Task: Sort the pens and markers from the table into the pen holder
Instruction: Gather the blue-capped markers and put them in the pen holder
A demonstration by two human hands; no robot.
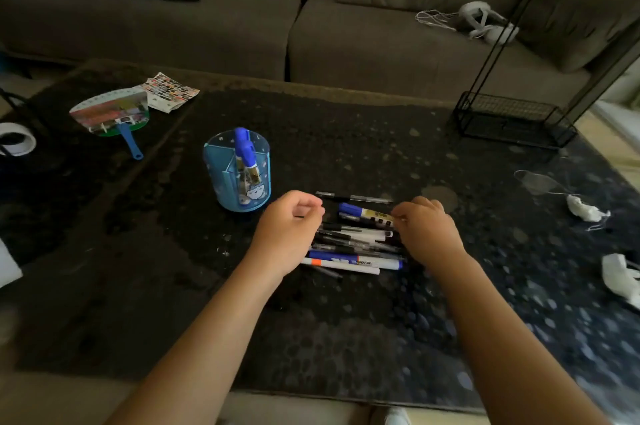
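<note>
A translucent blue pen holder (221, 178) stands upright on the dark table, left of centre, with two blue-capped markers (244, 151) standing in it. A pile of pens and markers (356, 244) lies flat just right of it, between my hands. My left hand (287, 230) hovers at the pile's left end, fingers curled in, with nothing visible in it. My right hand (427, 230) rests at the pile's right end, its fingertips pinched on the tail of a blue-capped marker (363, 211) lying near the top of the pile. A thin black pen (353, 197) lies farthest back.
A hand fan with a blue handle (110, 113) and a sticker sheet (171, 92) lie at the back left, beside a tape roll (15, 142). A black wire rack (512, 119) stands back right. Crumpled white tissues (585, 211) sit at the right edge. A sofa (311, 9) lies beyond.
</note>
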